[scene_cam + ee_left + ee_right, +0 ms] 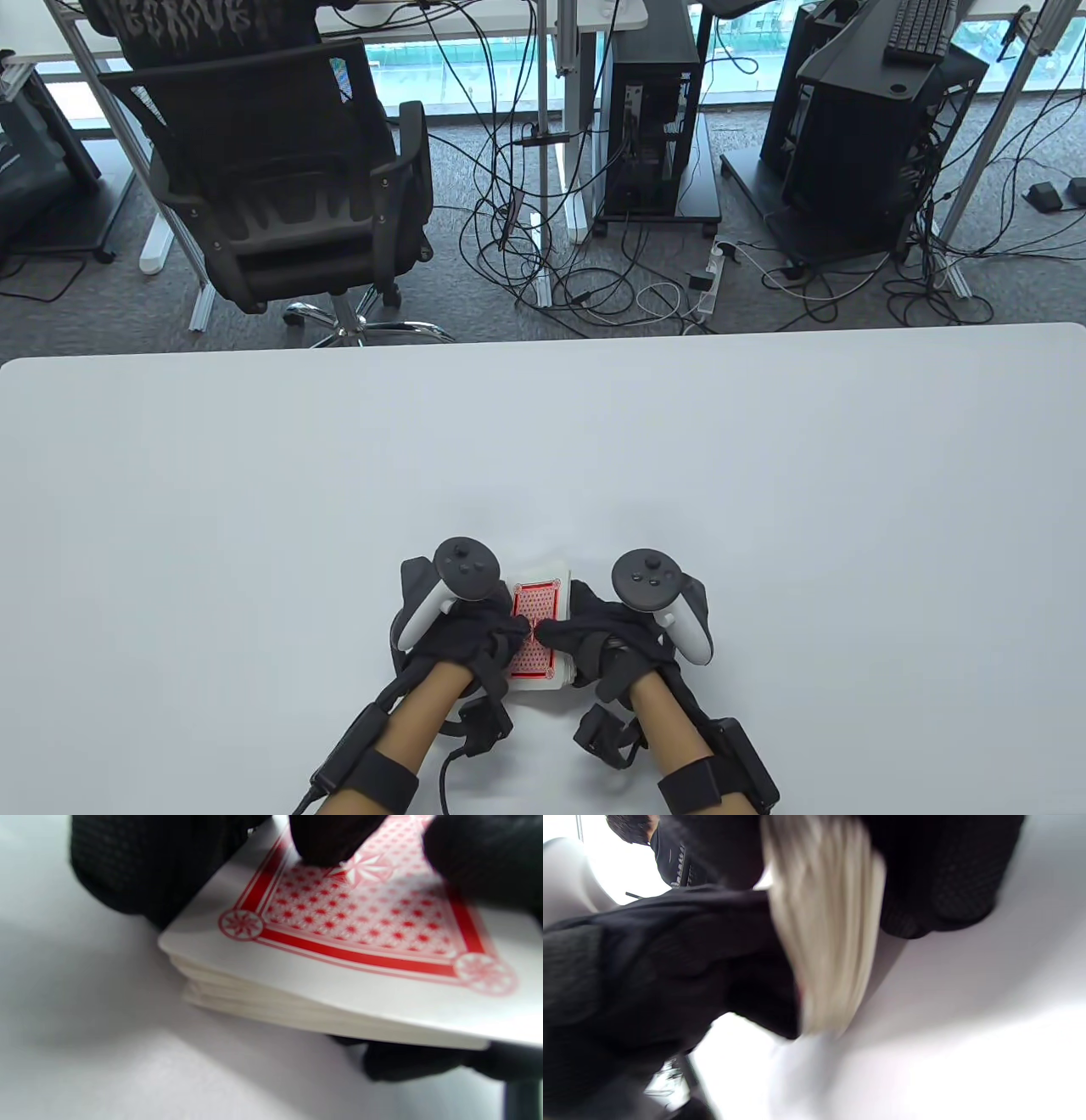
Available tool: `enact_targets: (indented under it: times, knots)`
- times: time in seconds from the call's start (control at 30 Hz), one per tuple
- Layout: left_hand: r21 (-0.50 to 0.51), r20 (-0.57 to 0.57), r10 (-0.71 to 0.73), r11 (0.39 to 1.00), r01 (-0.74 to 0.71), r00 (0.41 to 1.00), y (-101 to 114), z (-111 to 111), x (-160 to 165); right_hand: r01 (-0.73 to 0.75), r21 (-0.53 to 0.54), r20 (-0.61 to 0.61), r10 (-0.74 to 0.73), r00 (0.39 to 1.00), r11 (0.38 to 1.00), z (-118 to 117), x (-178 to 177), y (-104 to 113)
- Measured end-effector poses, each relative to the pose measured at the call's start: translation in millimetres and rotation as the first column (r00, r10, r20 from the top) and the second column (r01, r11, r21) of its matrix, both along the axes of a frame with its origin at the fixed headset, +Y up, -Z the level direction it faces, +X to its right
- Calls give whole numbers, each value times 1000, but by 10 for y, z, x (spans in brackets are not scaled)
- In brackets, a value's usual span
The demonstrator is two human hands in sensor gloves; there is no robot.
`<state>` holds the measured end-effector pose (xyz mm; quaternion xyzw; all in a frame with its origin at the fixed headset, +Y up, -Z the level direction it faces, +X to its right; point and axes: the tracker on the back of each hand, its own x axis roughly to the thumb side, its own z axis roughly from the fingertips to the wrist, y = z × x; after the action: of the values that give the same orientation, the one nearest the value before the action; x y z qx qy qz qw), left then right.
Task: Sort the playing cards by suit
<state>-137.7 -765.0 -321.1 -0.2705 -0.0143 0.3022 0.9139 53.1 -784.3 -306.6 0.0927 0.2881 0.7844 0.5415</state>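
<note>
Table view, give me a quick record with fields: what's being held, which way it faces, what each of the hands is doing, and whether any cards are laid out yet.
held: deck of cards
facing: red patterned backs up
left hand: grips the deck's left side, thumb on top
right hand: grips the deck's right side, thumb on top
table: no cards laid out
sorting: not yet begun

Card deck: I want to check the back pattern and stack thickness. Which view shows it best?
The left wrist view: the card deck fills it, red patterned back and layered edges clear. The table view shows it small between both hands; the right wrist view only a blurred edge.
</note>
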Motion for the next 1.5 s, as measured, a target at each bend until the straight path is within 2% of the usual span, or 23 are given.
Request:
enact_targets:
  times: [0.13,0.23,0.3,0.37,0.47,0.53,0.6,0.63,0.67,0.7,0.77,0.83,0.87,0.93,1.0,1.03,1.1,1.23,1.33,1.37,1.4,1.43,1.5]
  knots:
    - [-9,2,97,995,-97,995,-37,16,-83,-39,149,99,24,995,988,44,-35,100]
    - [-36,28,236,971,-235,971,-29,71,-155,-147,296,192,93,977,944,108,-42,357]
    - [28,22,306,951,-307,952,14,108,-224,-247,434,246,150,958,867,158,-24,585]
    - [131,-16,423,899,-418,906,82,154,-315,-352,561,318,198,927,749,245,-13,829]
    - [250,40,645,733,-633,763,169,246,-351,-437,668,396,209,894,602,337,20,1075]
    - [234,29,723,667,-707,691,236,366,-338,-498,724,454,215,865,476,415,22,1213]
    - [26,94,812,576,-817,576,269,482,-274,-552,777,488,264,832,302,531,-55,1328]
    - [-63,102,850,524,-849,517,266,516,-245,-557,791,492,279,825,254,578,-105,1350]
    - [-186,87,911,413,-891,404,258,557,-201,-556,811,491,305,816,182,652,-208,1370]
    - [-243,72,943,332,-911,324,249,577,-166,-550,824,485,334,808,136,702,-289,1377]
    - [-301,48,988,155,-941,147,212,616,-106,-532,846,472,410,781,40,857,-536,1363]
    - [-298,58,994,102,-949,89,151,661,-111,-541,840,497,474,727,-52,970,-692,1341]
    - [-300,59,995,90,-950,75,125,683,-118,-537,841,495,496,713,-68,1003,-733,1332]
    - [-306,42,999,44,-951,33,75,727,-127,-510,859,455,514,727,-40,1059,-813,1306]
    - [-304,1,996,-80,-949,-85,53,731,-110,-474,880,412,501,761,-3,1108,-888,1277]
    - [-300,-16,994,-111,-947,-112,43,724,-111,-465,885,403,513,758,-9,1118,-898,1281]
    - [-277,-43,990,-141,-950,-134,-9,682,-143,-437,899,361,518,776,28,1140,-895,1305]
    - [-208,-40,998,-55,-976,-48,-67,628,-248,-360,916,277,368,888,179,1112,-819,1349]
    - [-141,-83,997,-5,-990,7,-72,619,-337,-254,898,165,259,952,359,1019,-724,1356]
    - [-121,-84,995,41,-992,52,-70,617,-383,-210,871,124,215,969,444,968,-685,1344]
    - [-112,-78,993,76,-991,85,-71,619,-415,-184,852,101,190,977,491,937,-660,1334]
    - [-100,-75,990,113,-989,120,-71,629,-460,-168,836,105,148,983,523,897,-610,1326]
    - [-84,-86,989,112,-990,119,-70,658,-529,-223,847,191,116,975,483,838,-502,1340]
